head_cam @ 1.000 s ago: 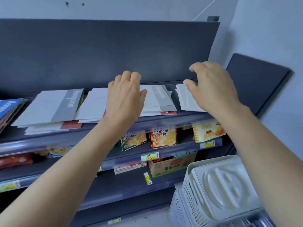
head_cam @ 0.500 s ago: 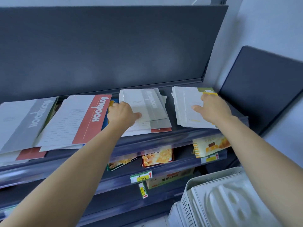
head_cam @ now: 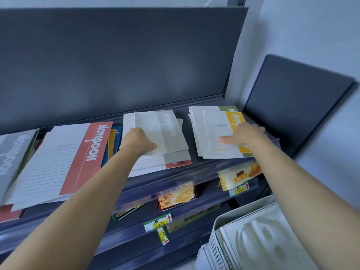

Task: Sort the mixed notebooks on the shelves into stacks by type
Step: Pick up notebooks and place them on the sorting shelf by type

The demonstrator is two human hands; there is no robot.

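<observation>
At the far left a grey-banded notebook [head_cam: 11,152] tops a loose pile. Beside it the red notebook [head_cam: 64,158] lies askew, its near edge out past the shelf [head_cam: 204,169] lip, with blue and yellow covers [head_cam: 114,141] peeking from under it. My left hand [head_cam: 138,142] pinches the near left corner of the top grey notebook [head_cam: 165,133] on the middle stack, thumb on top, fingers curled under. My right hand [head_cam: 245,134] lies on the yellow notebook [head_cam: 218,129] topping the right stack, thumb flat on the cover. The fingers run over its right edge, and I cannot tell whether they hook beneath. The risks, as I judge them: the middle stack is fanned and the covers look slick, so lifting the grey one could drag its neighbours over the lip. My left forearm passes close over the red notebook's overhang and a brush could tip it off. A green cover [head_cam: 226,108] shows under the yellow, so moving that stack whole would keep types mixed. The shelf is dark grey metal with a clear rail along its front and a dark back panel [head_cam: 116,65] behind. Snack boxes [head_cam: 176,197] and price tags [head_cam: 157,223] sit on the lower shelves, a white basket [head_cam: 263,240] stands near right, and the wall [head_cam: 311,26] is pale.
</observation>
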